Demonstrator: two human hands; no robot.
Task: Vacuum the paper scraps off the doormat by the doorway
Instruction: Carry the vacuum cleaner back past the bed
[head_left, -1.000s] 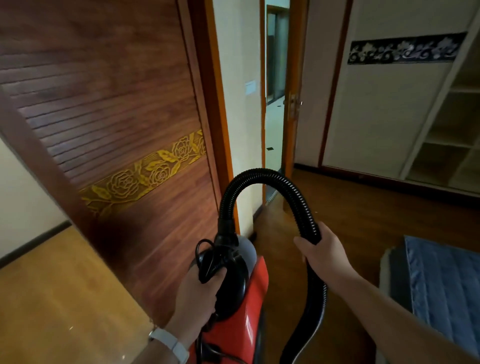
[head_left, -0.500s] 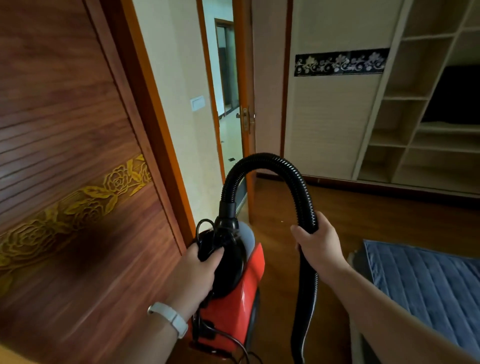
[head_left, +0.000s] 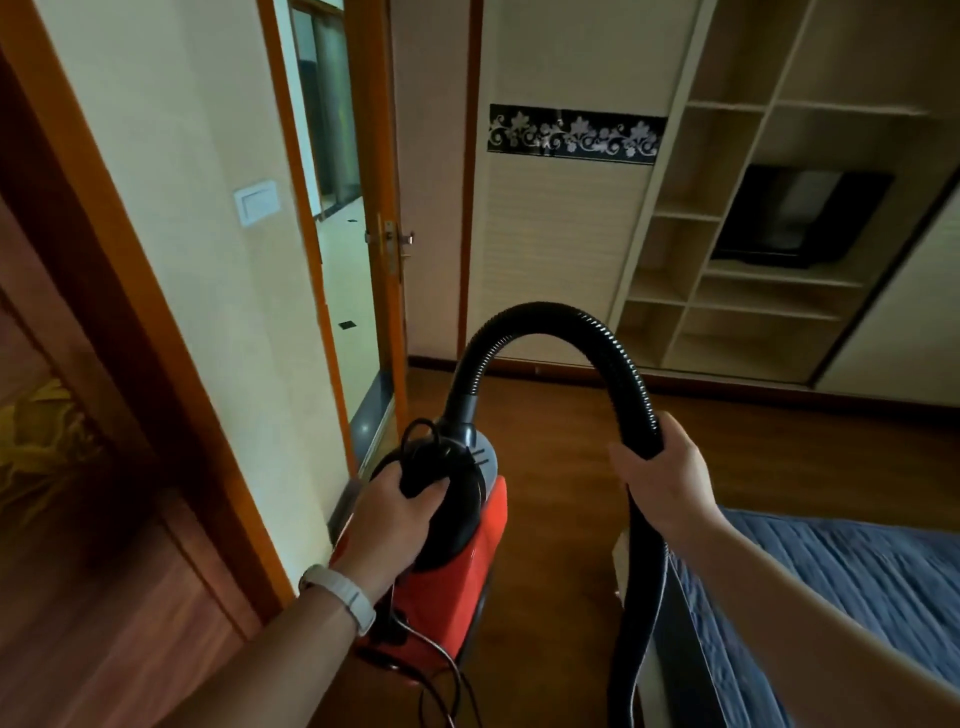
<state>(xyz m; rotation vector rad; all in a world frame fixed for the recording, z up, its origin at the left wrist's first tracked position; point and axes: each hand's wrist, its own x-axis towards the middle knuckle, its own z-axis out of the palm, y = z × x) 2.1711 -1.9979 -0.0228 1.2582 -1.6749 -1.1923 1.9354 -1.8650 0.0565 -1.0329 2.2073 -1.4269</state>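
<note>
My left hand grips the top of the red plastic vacuum cleaner, heavy I guess, and my right hand holds its bendy black ribbed hose.

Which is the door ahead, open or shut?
Open. The door stands clear of its frame, and the next room's pale floor shows through the gap.

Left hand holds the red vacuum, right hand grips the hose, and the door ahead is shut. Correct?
No: the door is open, as the head view shows. The left hand holds the red vacuum and the right hand grips the hose.
</note>
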